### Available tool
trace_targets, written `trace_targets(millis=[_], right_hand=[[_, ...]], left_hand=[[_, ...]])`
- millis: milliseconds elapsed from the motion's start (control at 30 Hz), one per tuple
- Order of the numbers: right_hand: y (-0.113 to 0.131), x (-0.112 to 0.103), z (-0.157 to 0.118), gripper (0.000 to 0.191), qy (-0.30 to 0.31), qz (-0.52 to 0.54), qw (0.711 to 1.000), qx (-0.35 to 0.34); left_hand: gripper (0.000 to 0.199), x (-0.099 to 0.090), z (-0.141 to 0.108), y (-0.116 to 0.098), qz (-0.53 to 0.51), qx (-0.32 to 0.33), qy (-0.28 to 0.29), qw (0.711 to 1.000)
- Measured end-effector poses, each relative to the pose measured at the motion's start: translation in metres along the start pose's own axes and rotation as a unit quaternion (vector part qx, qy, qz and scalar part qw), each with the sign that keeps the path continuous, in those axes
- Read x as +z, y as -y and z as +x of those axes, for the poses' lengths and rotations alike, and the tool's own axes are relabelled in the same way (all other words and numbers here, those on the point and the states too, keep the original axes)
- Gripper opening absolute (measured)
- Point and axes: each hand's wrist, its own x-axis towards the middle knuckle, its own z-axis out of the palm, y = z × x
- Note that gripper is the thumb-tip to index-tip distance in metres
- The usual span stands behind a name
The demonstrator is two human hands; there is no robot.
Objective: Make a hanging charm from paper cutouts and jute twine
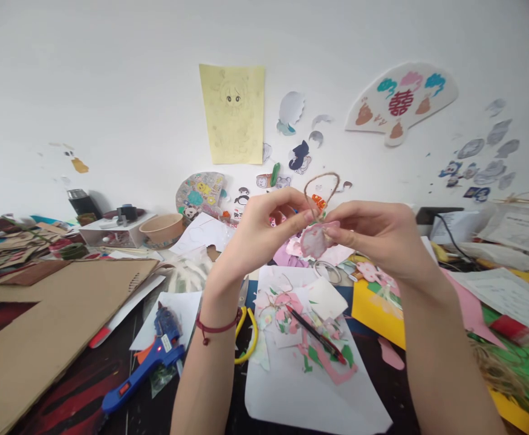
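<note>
Twine (330,174) rises in a loop from a small pink piece (313,243), held up over the cluttered counter (393,386). The left hand (273,223) has its grip clamped on the piece's upper left edge, near the loop's base; the right hand (377,232) has its grip clamped on the right edge. Below, paper scraps (286,302) and a pen (316,335) (dark, with red parts) lie on a white sheet (300,399).

Coloured pink and white on the cutout (314,241), brown on the string (323,174), dark red on the bracelet (219,329), blue on the glue gun (149,364), pale yellow on the drawing (234,124), and white with teal and pink clouds, brown shapes and a red symbol on the fan (401,103).
</note>
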Motion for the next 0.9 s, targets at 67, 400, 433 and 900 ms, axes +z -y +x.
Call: trace_targets(millis=[67,400,433,900], right_hand=[[0.001,0.001,0.000,0.009,-0.006,-0.025,1.000,-0.006],[0.001,0.003,0.000,0.007,-0.023,-0.039,0.999,-0.023],[0.001,0.004,0.000,0.008,-0.029,-0.038,0.999,-0.024],[0.002,0.014,0.000,0.005,-0.109,-0.219,0.962,-0.122]], left_hand=[[0.017,-0.001,0.000,0.000,-0.003,-0.002,-0.004,1.000],[0.018,-0.003,-0.001,0.000,0.006,-0.011,-0.010,1.000],[0.019,-0.002,-0.001,-0.001,0.008,-0.015,-0.010,1.000],[0.014,0.005,-0.003,-0.005,0.163,0.017,-0.100,0.981]])
